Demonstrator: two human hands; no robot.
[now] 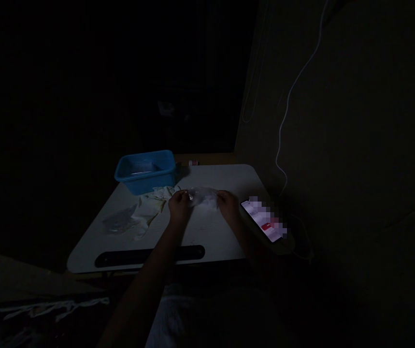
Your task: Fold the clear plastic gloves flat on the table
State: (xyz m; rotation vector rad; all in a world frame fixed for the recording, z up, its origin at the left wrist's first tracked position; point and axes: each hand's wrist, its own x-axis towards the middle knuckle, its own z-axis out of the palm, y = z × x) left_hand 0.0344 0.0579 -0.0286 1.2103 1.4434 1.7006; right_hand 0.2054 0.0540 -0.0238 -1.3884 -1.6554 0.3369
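Note:
A clear, crinkled plastic bag [203, 197] is stretched between my two hands above the white table [193, 232]. My left hand [180, 205] pinches its left end, fingers closed. The right end is held in the closed fingers of my right hand [228, 205]. Left of my hands lies a pale glove [148, 208], crumpled on the table, with another clear plastic bag [120, 221] beside it. Dim light hides what, if anything, the held bag contains.
A blue basin [147, 173] stands at the table's back left. A lit phone [261, 221] lies at the right edge. Along the front edge runs a black strip [149, 256]. A white cable [281, 130] hangs down the right wall. Behind the table is a small container [193, 163].

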